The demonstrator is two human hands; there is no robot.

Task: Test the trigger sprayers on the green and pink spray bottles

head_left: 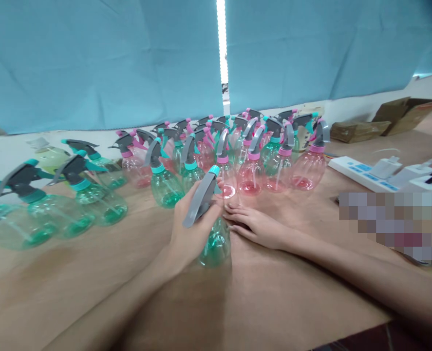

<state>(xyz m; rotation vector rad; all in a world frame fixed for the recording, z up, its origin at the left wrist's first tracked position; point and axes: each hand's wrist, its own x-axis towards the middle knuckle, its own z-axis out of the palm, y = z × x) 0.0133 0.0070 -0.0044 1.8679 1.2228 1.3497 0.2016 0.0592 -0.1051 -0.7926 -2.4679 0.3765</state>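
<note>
My left hand (pixel 191 233) is wrapped round the neck of a green spray bottle (pixel 215 249) that has a grey trigger head with a teal nozzle. That bottle stands close in front of me, near the middle of the table. My right hand (pixel 256 225) rests on the tabletop just right of it, fingers stretched out and pointing left. Its fingertips lie close to the held bottle; whether they touch it I cannot tell. Directly beyond my hands stand pink spray bottles (pixel 251 176) and a green spray bottle (pixel 166 185).
Several more green spray bottles (pixel 101 204) stand at the left on the brown table (pixel 267 302). A white power strip (pixel 362 170) with plugged-in chargers lies at the right, near a pixelated patch. Behind are an opened cardboard box (pixel 405 117) and a blue curtain (pixel 109 63).
</note>
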